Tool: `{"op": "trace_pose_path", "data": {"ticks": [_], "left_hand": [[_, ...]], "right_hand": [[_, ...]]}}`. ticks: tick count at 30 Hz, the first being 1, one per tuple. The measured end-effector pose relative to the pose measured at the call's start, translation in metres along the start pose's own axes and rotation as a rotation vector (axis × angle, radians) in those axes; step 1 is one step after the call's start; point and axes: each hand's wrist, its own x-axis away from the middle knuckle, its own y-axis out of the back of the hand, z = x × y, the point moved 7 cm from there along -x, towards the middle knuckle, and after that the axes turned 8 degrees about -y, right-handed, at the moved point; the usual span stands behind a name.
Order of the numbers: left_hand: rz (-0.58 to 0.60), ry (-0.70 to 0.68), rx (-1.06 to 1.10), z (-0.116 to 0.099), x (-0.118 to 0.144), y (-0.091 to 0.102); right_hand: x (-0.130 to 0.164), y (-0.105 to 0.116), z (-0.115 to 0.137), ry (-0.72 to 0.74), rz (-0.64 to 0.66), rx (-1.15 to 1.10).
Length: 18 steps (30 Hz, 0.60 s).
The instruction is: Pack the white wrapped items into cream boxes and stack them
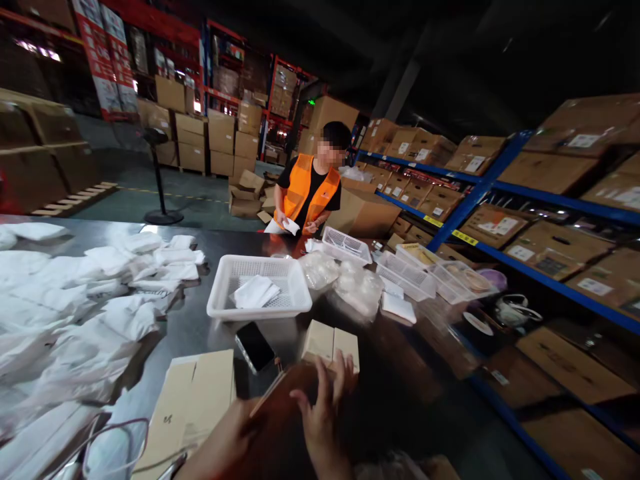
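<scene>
My left hand (233,433) is closed around a thin, flat brown thing with a pale edge (269,393), blurred, so its kind is unclear. My right hand (323,417) has its fingers spread and seems to hold nothing. Its fingertips overlap the front of a small cardboard box (320,339); whether they touch it I cannot tell. A black-screened phone (255,347) lies between that box and a larger flat carton (200,400) on the left. Beyond the phone, a white plastic basket (216,303) contains folded white pieces (256,292).
White bags (100,320) cover the table's left side. Clear plastic packs (357,290) and more white baskets (407,279) stand at the right back. Across the table, a person in an orange vest (309,183) holds something white. Blue shelving (465,193) with cartons runs along the right.
</scene>
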Motion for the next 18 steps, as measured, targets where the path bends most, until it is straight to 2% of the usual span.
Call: {"op": "trace_pose_path", "data": {"ticks": [2, 5, 7, 10, 12, 13, 14, 16, 18], "left_hand": [[-0.027, 0.013, 0.129, -0.002, 0.003, 0.008], [-0.035, -0.035, 0.282, -0.014, 0.007, 0.023], [-0.060, -0.073, 0.303, -0.024, 0.007, 0.032], [-0.216, -0.050, 0.251, -0.027, 0.002, 0.043], [-0.329, -0.018, 0.286, -0.020, -0.001, 0.042], [-0.386, -0.009, 0.330, -0.015, -0.003, 0.041], [-0.450, -0.013, 0.379, -0.009, -0.004, 0.039], [-0.594, -0.046, 0.442, 0.004, -0.003, 0.038], [-0.697, -0.083, 0.380, 0.013, 0.002, 0.038]], "right_hand": [[0.002, -0.006, 0.007, -0.008, 0.044, -0.092], [0.005, -0.017, 0.016, -0.051, 0.344, -0.323], [0.007, -0.021, 0.016, -0.190, 0.512, -0.472], [0.008, -0.032, 0.010, -0.520, 0.632, -0.675], [0.006, -0.046, 0.011, -0.686, 0.641, -0.809], [0.002, -0.052, 0.012, -0.707, 0.618, -0.873], [-0.004, -0.055, 0.014, -0.689, 0.567, -0.928], [-0.019, -0.056, 0.019, -0.565, 0.461, -0.973], [-0.032, -0.044, 0.027, -0.396, 0.349, -0.859]]}}
